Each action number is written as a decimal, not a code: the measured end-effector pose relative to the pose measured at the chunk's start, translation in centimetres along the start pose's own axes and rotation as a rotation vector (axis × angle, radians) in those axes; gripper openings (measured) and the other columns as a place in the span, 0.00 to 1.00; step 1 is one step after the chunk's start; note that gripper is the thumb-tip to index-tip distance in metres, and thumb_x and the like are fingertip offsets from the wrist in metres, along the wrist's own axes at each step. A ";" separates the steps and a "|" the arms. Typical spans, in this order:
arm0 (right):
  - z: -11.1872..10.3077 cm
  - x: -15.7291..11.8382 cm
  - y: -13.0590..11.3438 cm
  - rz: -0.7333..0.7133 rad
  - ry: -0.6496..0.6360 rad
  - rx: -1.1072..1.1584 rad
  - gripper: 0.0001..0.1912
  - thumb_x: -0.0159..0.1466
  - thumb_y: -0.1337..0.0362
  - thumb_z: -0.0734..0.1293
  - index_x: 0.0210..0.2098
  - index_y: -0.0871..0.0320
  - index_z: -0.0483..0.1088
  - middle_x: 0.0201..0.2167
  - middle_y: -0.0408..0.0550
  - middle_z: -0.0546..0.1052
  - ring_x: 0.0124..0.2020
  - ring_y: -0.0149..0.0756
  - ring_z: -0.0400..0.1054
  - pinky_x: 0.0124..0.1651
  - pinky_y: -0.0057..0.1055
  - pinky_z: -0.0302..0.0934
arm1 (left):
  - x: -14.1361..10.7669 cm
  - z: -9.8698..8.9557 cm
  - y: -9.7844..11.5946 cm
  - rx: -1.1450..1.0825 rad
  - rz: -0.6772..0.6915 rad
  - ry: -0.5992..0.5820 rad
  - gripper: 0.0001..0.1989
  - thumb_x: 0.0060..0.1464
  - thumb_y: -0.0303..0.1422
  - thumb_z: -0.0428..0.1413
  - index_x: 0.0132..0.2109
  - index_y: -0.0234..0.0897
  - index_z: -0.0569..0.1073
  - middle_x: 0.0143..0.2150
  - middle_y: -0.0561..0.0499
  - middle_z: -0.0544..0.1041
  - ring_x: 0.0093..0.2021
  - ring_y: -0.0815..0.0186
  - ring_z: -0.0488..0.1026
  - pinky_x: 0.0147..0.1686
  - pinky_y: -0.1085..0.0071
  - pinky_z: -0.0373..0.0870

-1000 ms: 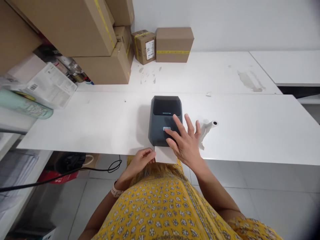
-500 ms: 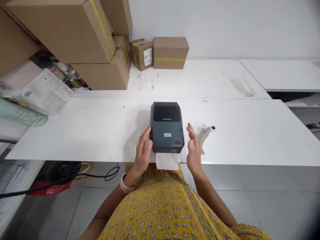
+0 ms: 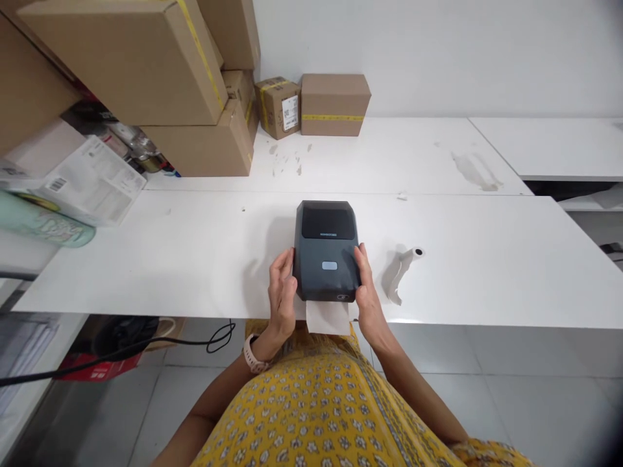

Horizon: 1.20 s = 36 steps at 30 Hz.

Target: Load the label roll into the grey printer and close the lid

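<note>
A dark grey label printer (image 3: 327,253) with a light button on its lid stands near the front edge of the white table. From its front a strip of white paper (image 3: 328,318) hangs over the edge. My left hand (image 3: 282,295) rests against the printer's left side, fingers along it. Against the opposite side my right hand (image 3: 368,295) presses its fingers and thumb, so the printer is gripped between both hands. Right of it lies a small white paper roll (image 3: 407,266) with a loose, curling end.
Taped cardboard boxes (image 3: 195,146) are stacked at the back left, with a small labelled box (image 3: 278,107) and a wider box (image 3: 335,104) alongside. A mint-green bottle (image 3: 48,219) and a white package (image 3: 92,181) lie at the left. A black cable (image 3: 146,342) runs below the table.
My right hand has moved left from beside the printer onto its right side. My left hand stays at the left side. The printer stands in the same place.
</note>
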State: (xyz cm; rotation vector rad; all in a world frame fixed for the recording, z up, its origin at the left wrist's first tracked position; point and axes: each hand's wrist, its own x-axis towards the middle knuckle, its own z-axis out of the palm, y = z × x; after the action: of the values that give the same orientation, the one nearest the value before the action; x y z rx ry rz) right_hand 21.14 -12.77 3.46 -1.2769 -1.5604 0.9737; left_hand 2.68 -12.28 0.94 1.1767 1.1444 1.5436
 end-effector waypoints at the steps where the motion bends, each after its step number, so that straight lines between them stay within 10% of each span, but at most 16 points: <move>1: -0.2 0.1 -0.1 -0.004 -0.012 0.001 0.38 0.72 0.35 0.47 0.77 0.36 0.39 0.80 0.35 0.34 0.80 0.53 0.31 0.78 0.63 0.39 | 0.2 0.0 0.1 -0.006 0.007 0.004 0.24 0.70 0.44 0.50 0.69 0.46 0.65 0.73 0.44 0.63 0.75 0.52 0.58 0.72 0.53 0.61; 7: -2.5 2.7 -3.2 -0.182 -0.039 -0.112 0.41 0.70 0.32 0.48 0.76 0.38 0.44 0.80 0.40 0.43 0.80 0.57 0.36 0.77 0.65 0.40 | 3.8 -0.2 2.2 -0.006 0.130 -0.006 0.22 0.69 0.47 0.50 0.64 0.45 0.69 0.68 0.43 0.71 0.71 0.52 0.66 0.71 0.52 0.61; 12: -2.3 10.3 -7.1 -0.514 0.237 -0.157 0.36 0.72 0.36 0.48 0.74 0.42 0.51 0.74 0.47 0.58 0.74 0.56 0.53 0.74 0.61 0.50 | 9.1 0.1 3.8 -0.015 0.178 0.023 0.22 0.68 0.49 0.50 0.61 0.41 0.69 0.59 0.42 0.79 0.65 0.54 0.73 0.68 0.51 0.64; 19: -2.3 22.1 -10.0 -0.574 0.458 -0.305 0.27 0.76 0.44 0.49 0.62 0.49 0.64 0.57 0.52 0.76 0.56 0.45 0.73 0.61 0.49 0.65 | 9.4 -1.2 0.2 0.355 -0.159 0.039 0.23 0.60 0.41 0.58 0.59 0.39 0.69 0.52 0.42 0.79 0.52 0.58 0.78 0.49 0.63 0.73; 24: -2.8 21.5 -10.0 -0.692 0.452 -0.514 0.21 0.75 0.49 0.55 0.60 0.50 0.66 0.59 0.56 0.74 0.65 0.52 0.65 0.64 0.55 0.60 | 9.4 -0.9 0.4 0.681 -0.287 -0.216 0.30 0.59 0.44 0.57 0.65 0.37 0.65 0.34 0.51 0.76 0.35 0.61 0.76 0.34 0.68 0.67; 30: -1.2 15.4 -6.1 -0.469 -0.234 -0.703 0.13 0.70 0.59 0.63 0.50 0.56 0.72 0.51 0.56 0.79 0.54 0.52 0.73 0.53 0.47 0.67 | 11.2 0.3 1.8 1.065 -0.339 -0.366 0.28 0.58 0.36 0.53 0.65 0.38 0.65 0.37 0.47 0.80 0.41 0.51 0.79 0.38 0.63 0.68; 36: -1.0 16.5 -3.1 -0.140 -0.672 -0.962 0.38 0.65 0.54 0.70 0.70 0.55 0.58 0.65 0.62 0.71 0.62 0.64 0.68 0.60 0.54 0.62 | 11.4 0.4 2.0 1.185 -0.302 -0.454 0.29 0.60 0.34 0.49 0.67 0.34 0.61 0.47 0.39 0.82 0.51 0.44 0.79 0.44 0.58 0.71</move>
State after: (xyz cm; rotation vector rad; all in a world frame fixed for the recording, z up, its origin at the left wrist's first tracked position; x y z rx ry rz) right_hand 19.61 2.97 9.07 -1.4817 -2.8124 0.5631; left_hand 0.74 -1.68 5.04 1.8316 1.8399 0.2122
